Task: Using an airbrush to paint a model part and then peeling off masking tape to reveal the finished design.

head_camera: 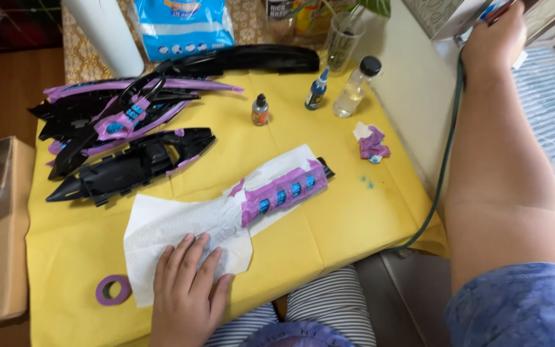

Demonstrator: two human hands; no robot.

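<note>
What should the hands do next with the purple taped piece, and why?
Probably bring the right hand back to the taped piece. The left hand only presses flat on the paper towel wrapped around one end, while the right hand is far off at the green cord.

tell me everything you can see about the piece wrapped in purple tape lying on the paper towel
The taped piece is a long, narrow black part, plastic by its look, wrapped mostly in purple masking tape, with a row of small bright blue sections showing through gaps in the tape. A black tip pokes out at its upper right end. It lies flat and diagonal on a white paper towel over the yellow table cover. The left hand presses the towel's lower end, not the piece itself.
</note>
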